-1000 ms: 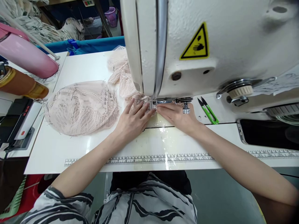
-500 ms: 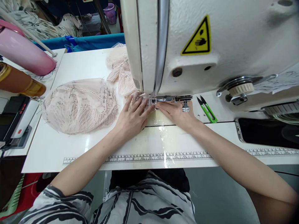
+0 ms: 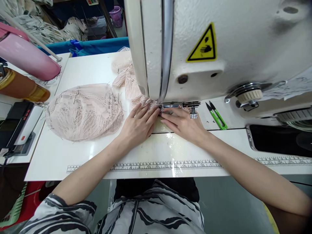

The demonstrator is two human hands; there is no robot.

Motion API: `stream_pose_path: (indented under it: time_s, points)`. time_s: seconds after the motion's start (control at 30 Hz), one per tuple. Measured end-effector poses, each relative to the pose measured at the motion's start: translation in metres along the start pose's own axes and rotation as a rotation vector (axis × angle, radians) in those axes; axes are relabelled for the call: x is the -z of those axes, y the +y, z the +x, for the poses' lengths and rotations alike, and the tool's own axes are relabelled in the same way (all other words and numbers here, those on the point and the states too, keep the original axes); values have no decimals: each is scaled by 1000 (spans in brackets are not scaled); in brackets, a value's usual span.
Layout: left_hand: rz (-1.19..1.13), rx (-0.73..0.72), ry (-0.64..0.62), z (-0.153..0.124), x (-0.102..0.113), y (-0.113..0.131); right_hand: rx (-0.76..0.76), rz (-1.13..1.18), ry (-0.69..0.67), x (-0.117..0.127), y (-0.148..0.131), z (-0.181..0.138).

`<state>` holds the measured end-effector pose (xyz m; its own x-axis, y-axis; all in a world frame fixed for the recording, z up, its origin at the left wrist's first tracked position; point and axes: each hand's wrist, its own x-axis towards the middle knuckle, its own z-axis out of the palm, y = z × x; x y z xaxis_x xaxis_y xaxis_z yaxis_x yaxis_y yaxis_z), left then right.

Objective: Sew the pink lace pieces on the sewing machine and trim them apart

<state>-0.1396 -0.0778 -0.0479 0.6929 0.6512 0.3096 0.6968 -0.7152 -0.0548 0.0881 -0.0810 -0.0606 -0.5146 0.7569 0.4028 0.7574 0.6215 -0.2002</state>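
My left hand [image 3: 138, 126] lies flat on the white table, fingers spread and pressing a strip of pale pink lace [image 3: 133, 87] just left of the presser foot [image 3: 168, 105] of the white sewing machine [image 3: 219, 45]. My right hand [image 3: 184, 125] lies flat right in front of the foot, fingertips touching the lace edge beside my left fingers. The lace runs back behind the machine head. The needle itself is hidden by the machine.
A pile of pink lace pieces [image 3: 84, 112] sits left of my hands. Green thread snips [image 3: 216, 116] lie to the right, a dark phone [image 3: 280, 139] beyond them. A ruler strip [image 3: 170, 165] runs along the table's front edge. A pink bottle [image 3: 26, 58] and a black device [image 3: 17, 128] stand far left.
My hands stay at the presser foot; the right hand has slid slightly toward me and left, and less lace shows in front of the foot. The camera shifted a little.
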Motion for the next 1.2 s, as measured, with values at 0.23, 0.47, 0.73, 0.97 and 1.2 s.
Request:
stream_pose_path:
  time_s: [0.23,0.47,0.73,0.97,1.2]
  points:
    - [8,-8,2,0,1,-1,-30,55,12,0,-1,-1]
    - [-50,36,-5,0,0,0,-39,74,-32,1,-1,1]
    - [2,57,-20,2,2,3,-67,-31,-51,0,-7,3]
    - [3,93,-38,2,1,5,-84,-73,-47,-3,-9,4]
    - [50,66,-48,2,3,4,-118,-79,97,-7,3,0]
